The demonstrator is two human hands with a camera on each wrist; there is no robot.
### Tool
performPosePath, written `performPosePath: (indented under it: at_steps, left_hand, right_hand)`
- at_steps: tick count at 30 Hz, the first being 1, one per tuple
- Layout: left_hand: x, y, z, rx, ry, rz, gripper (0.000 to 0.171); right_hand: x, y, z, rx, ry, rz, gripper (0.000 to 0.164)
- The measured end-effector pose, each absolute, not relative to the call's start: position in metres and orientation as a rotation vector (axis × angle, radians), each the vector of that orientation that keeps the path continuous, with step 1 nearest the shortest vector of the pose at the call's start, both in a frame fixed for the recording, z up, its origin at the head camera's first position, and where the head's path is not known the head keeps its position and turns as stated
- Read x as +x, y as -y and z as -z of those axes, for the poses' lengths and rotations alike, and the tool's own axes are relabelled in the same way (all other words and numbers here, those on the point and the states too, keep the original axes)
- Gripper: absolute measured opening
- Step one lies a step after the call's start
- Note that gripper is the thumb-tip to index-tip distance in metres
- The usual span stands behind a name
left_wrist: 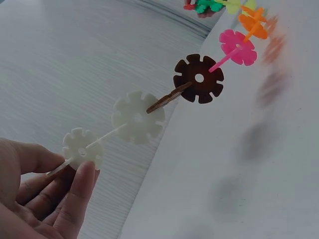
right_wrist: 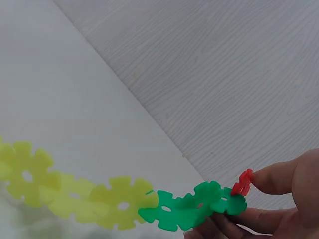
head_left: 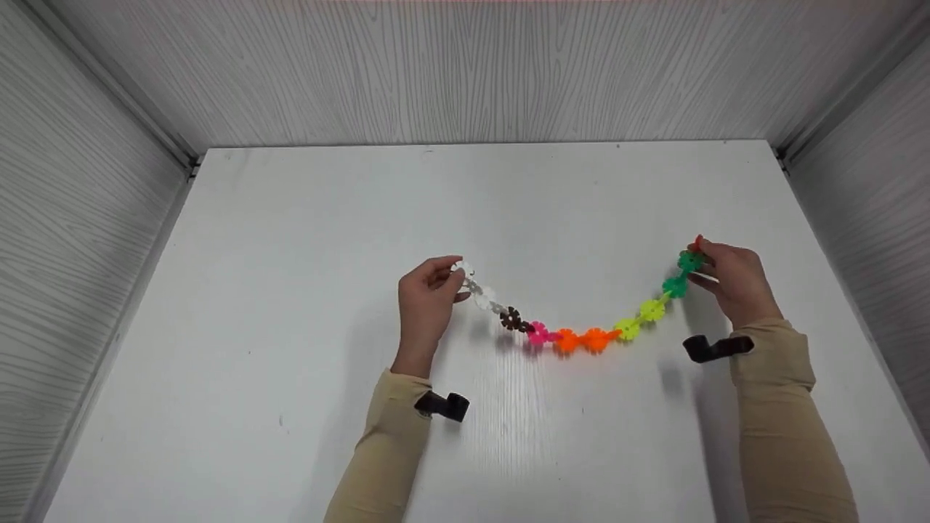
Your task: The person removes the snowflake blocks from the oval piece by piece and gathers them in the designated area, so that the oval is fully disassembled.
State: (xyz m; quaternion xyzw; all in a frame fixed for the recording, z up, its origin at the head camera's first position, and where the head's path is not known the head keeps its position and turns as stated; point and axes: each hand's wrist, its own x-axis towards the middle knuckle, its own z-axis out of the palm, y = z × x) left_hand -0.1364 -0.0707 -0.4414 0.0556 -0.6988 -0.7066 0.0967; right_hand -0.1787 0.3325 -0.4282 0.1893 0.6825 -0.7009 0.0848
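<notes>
A chain of slotted plastic snowflake discs (head_left: 596, 340) hangs in a sagging curve between the two hands. From left to right its colours run white, brown, pink, orange, yellow, green and red. My left hand (head_left: 427, 298) pinches the white end disc (left_wrist: 82, 149) between thumb and fingers. At the other end, my right hand (head_left: 737, 280) grips the red disc (right_wrist: 242, 182), with its fingers beside the green discs (right_wrist: 184, 209). In the left wrist view the brown disc (left_wrist: 199, 78) and pink disc (left_wrist: 238, 47) stand crosswise, joined through their slots.
Beneath the chain lies a white table (head_left: 290, 240), where shadows of the discs fall. Grey wood-grain panels (head_left: 436, 73) rise at the back and both sides. A black wrist-camera mount (head_left: 445, 405) sticks out from each sleeve.
</notes>
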Motion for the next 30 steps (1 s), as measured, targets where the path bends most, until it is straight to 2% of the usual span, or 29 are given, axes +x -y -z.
performPosePath:
  at_steps: [4, 7, 9, 12, 17, 21, 30]
  left_hand:
    - [-0.138, 0.072, 0.444, 0.267, 1.961, 2.214, 0.014]
    - [-0.137, 0.071, 0.446, 0.310, 1.911, 2.264, 0.015]
    - [-0.137, 0.069, 0.447, 0.323, 1.883, 2.285, 0.016]
    - [-0.135, 0.065, 0.448, 0.326, 1.836, 2.310, 0.015]
    - [-0.129, 0.053, 0.450, 0.292, 1.764, 2.357, 0.011]
    - [-0.123, 0.042, 0.450, 0.240, 1.751, 2.401, 0.011]
    - [-0.114, 0.028, 0.452, 0.246, 1.726, 2.496, 0.010]
  right_hand:
    - [-0.179, -0.328, 0.426, 0.632, -2.284, 1.804, 0.069]
    - [-0.176, -0.318, 0.421, 0.629, -2.455, 1.645, 0.074]
    - [-0.173, -0.307, 0.416, 0.560, -2.585, 1.582, 0.069]
    - [-0.165, -0.282, 0.412, 0.348, -2.799, 1.559, 0.053]
    - [-0.143, -0.220, 0.422, -0.281, -3.021, 1.424, 0.026]
    - [-0.130, -0.175, 0.428, -0.665, -2.968, 1.264, 0.022]
    - [-0.125, -0.140, 0.439, -0.856, -2.905, 1.176, 0.021]
